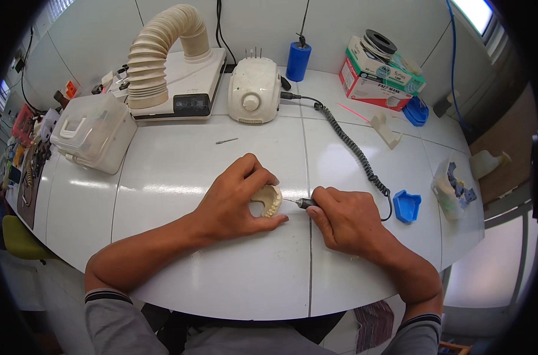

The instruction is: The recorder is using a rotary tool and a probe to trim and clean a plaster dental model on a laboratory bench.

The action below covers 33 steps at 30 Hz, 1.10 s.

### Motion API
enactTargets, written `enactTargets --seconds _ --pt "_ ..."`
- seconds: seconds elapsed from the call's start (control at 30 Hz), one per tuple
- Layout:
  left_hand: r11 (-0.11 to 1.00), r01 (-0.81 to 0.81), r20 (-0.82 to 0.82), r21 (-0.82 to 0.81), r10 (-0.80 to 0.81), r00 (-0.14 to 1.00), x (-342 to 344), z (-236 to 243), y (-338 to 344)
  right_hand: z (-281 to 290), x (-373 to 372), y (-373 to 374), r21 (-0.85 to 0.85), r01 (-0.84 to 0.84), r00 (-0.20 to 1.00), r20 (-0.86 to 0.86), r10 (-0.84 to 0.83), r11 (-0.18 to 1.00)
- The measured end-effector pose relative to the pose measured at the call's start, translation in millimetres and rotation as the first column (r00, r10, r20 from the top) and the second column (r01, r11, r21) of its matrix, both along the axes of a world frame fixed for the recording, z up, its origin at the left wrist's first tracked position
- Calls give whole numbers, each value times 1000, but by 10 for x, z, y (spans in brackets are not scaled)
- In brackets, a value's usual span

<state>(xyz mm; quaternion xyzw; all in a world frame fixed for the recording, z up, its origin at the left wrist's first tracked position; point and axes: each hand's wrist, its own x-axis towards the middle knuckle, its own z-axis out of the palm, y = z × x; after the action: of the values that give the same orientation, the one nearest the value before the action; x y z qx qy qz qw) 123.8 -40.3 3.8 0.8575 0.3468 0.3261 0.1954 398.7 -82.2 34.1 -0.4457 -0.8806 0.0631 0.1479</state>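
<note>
A pale panelled wall (257, 26) and bright window (475, 12) border the white table (251, 272).

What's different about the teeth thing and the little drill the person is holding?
The teeth model is pale cream, while the drill looks dark with a thin, shiny tip.
The teeth model curves like a horseshoe; the part of the drill you can see is straight.
The left hand holds the teeth model between thumb and fingers; the right hand grips the drill, hiding its back end.
Both are held over the white table.
</note>
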Motion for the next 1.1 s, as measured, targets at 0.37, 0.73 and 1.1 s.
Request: enactTargets --seconds 0.37,0.73,1.1 --pt "1000 21 -10 -14 -21 1000 -29 -14 2 1 -71 21 51 -16 999 49 13 999" --pt "999 30 10 -29 -30 1000 -21 -44 12 7 -75 15 62 -1 997 83 -4 998" --pt "999 31 10 -35 -31 999 -25 -43 18 16 -88 15 52 -1 994 109 -5 999"
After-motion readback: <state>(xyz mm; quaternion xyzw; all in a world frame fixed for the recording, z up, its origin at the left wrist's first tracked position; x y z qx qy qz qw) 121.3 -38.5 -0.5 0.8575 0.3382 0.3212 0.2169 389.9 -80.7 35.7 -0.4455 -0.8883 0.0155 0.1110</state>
